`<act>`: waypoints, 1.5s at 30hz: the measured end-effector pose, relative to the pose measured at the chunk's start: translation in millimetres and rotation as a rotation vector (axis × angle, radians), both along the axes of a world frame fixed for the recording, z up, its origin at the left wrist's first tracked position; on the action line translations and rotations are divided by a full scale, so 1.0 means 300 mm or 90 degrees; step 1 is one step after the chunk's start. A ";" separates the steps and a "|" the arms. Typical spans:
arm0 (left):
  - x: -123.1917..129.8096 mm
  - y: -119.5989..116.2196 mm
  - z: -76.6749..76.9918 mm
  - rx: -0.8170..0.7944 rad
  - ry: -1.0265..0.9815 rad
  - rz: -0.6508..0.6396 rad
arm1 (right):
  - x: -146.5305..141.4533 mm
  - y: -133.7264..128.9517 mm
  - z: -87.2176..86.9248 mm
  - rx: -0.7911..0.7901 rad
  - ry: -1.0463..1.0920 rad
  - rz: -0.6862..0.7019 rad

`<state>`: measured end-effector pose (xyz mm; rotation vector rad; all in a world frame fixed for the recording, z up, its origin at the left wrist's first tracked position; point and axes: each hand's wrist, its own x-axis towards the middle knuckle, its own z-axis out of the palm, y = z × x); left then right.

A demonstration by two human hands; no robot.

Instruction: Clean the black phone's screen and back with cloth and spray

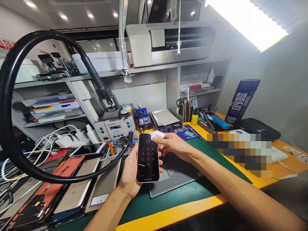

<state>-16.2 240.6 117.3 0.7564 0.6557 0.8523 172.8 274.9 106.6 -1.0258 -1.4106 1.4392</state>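
Head view: the yellow edge of my tabletop (168, 221) crosses the bottom of the frame, with a dark green mat (192, 188) lying on it. At the centre my left hand (130, 175) is closed around a black-screened phone with a pale rim (147, 166), held tilted up above the mat, its screen lit with a number keypad. My right hand (176, 146) pinches a small white object (158, 134) at the phone's upper right corner; I cannot tell whether the two touch. Beneath my hands lies a grey dimpled rubber pad (178, 175).

In the lower left of the frame, a gold metal-backed phone (78, 183) lies among other handsets, and a thick black flexible hose (9, 128) loops over them. Farther back, left of centre, stands a grey box-shaped station with buttons (114, 128); right of centre is a small yellow bottle (194, 118). A grey shelf (154, 71) runs behind, bearing a large white machine (139, 45), and a bright white lamp (250, 24) glares in the upper right.
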 end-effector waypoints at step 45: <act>0.013 -0.078 -0.012 -0.045 -0.259 0.069 | 0.120 0.017 0.013 -0.019 -0.283 0.062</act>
